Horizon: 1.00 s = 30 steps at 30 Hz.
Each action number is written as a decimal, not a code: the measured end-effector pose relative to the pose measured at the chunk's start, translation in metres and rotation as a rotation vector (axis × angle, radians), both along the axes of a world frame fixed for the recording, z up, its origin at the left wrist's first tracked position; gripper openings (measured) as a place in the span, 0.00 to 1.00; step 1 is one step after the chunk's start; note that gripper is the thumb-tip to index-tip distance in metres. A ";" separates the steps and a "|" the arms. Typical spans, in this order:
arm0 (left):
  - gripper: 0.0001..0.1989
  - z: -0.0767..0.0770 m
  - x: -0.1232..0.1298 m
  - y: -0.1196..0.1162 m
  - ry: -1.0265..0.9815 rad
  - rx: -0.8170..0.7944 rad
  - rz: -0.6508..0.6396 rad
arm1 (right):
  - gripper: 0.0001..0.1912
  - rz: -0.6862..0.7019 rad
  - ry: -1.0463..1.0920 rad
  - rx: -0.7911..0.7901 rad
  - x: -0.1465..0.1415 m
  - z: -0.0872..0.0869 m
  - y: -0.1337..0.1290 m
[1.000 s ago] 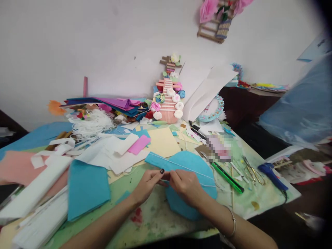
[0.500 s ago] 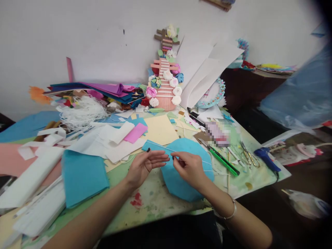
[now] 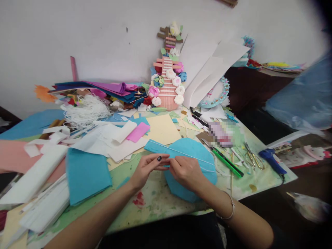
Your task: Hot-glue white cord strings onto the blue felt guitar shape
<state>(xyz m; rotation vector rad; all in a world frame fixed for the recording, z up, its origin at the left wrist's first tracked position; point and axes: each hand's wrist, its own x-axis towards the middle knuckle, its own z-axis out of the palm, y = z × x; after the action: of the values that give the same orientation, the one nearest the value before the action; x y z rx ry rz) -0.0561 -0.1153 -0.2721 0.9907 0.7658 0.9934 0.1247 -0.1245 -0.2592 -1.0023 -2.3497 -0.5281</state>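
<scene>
A blue paper shape, rounded with a narrow neck to the upper left, lies on the table, with white strings stretched along it. Over its left edge, my left hand has its fingers extended and its thumb above them. Its fingertips meet my right hand, which is closed in a pinch with the fingers curled in. Anything between those fingers is hidden or too small to make out.
Right of the blue shape lie a green utility knife, scissors and a blue glue gun. Folded blue paper and white paper rolls crowd the left. A flower-trimmed pink instrument model leans against the wall.
My right fingers have curled in further and turned knuckles-up. My left hand has turned, its thumb now nearer its fingers, and the two hands touch. The view has shifted slightly.
</scene>
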 end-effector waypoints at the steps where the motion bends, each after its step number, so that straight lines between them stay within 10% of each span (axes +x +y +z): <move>1: 0.22 0.001 0.000 0.000 0.036 0.032 -0.003 | 0.14 -0.007 -0.001 -0.024 0.000 0.000 0.000; 8: 0.18 0.003 0.004 0.004 0.207 0.117 0.083 | 0.11 -0.072 0.175 -0.159 -0.001 0.001 0.002; 13: 0.22 -0.001 0.002 0.006 0.168 0.003 -0.225 | 0.08 0.012 0.321 -0.352 -0.002 0.007 -0.001; 19: 0.15 0.004 -0.015 0.023 0.320 0.029 -0.255 | 0.08 0.011 0.421 -0.502 0.009 0.015 -0.001; 30: 0.16 -0.014 -0.058 0.076 0.617 0.270 0.353 | 0.11 -0.169 0.474 -0.694 0.044 0.002 0.010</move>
<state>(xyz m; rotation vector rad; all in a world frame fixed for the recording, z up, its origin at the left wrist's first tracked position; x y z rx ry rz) -0.1142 -0.0391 -0.2862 1.4601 1.3770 1.1224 0.1691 -0.1142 -0.2574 -1.4392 -2.0328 0.4741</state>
